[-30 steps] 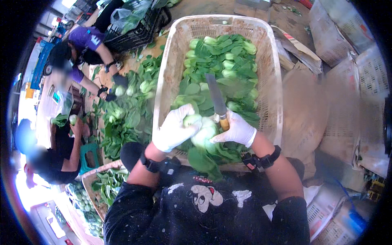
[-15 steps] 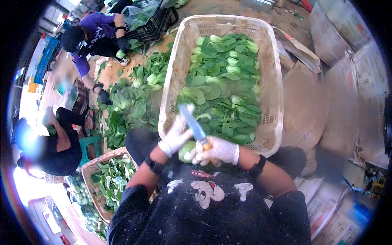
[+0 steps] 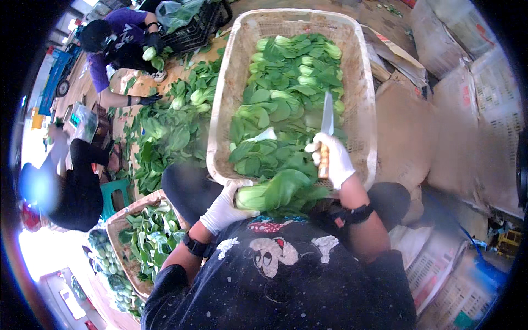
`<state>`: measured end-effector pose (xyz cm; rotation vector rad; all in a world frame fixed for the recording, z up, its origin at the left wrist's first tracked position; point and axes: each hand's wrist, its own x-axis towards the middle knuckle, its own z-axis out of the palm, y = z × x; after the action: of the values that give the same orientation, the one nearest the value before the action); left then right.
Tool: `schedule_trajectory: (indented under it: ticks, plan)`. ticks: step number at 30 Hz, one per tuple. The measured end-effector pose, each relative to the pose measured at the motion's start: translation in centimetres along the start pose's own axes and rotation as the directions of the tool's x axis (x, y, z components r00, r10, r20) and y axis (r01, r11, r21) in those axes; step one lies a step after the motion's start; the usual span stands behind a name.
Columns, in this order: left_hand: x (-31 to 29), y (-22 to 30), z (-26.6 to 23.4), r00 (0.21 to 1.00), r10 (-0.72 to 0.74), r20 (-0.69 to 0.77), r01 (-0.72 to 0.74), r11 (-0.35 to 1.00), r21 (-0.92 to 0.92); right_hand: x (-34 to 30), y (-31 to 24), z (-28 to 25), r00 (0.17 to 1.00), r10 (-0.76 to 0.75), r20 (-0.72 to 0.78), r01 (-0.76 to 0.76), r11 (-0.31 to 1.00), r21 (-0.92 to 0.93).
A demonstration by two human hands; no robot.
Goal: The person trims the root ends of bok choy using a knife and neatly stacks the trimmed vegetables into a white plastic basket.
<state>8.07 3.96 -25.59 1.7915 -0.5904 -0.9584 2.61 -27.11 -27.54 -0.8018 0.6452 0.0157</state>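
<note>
My left hand [image 3: 226,207], in a white glove, is closed round the pale stem end of a head of bok choy [image 3: 269,193]. Its green leaves point right, just in front of my chest at the near rim of the crate. My right hand [image 3: 336,159], also gloved, grips the wooden handle of a knife [image 3: 328,116], blade pointing up and away over the crate. Inside the large whitish plastic crate [image 3: 216,118], rows of bok choy [image 3: 286,82] lie packed together. A pale cut piece [image 3: 265,135] rests on the leaves.
Loose bok choy [image 3: 165,137] are heaped on the floor left of the crate. A smaller crate of greens [image 3: 118,225] stands at my left. Two people crouch beyond, one in a purple shirt [image 3: 124,25], near a green stool [image 3: 115,198]. Stacked sacks [image 3: 407,132] flank the right.
My hands have drawn apart. The right one swung the knife rightward, blade now pointing away; the left holds the bok choy lower and further left. The purple-shirted person's raised hand now shows a bok choy.
</note>
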Motion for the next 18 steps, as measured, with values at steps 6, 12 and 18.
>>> schedule_trajectory:
  ticks: [6, 12, 18]
  plan:
    - [-6.7, 1.3, -8.0, 0.852, 0.063, -0.52, -0.027, 0.997, 0.076, 6.6, -0.2, 2.1, 0.991, -0.136, -0.014, 0.098, 0.782, -0.616]
    - [-23.8, -8.7, -20.1, 0.166, -0.202, -0.965, -0.392, 0.885, -0.252, 10.1, -6.8, -0.5, 0.68, -0.73, -0.066, 0.035, 0.122, -0.992]
    - [-27.1, -9.5, -18.4, -0.074, -0.555, -0.829, -0.592, 0.693, -0.412, 13.7, -15.9, -9.3, 0.531, -0.832, -0.16, -0.357, -0.048, -0.933]
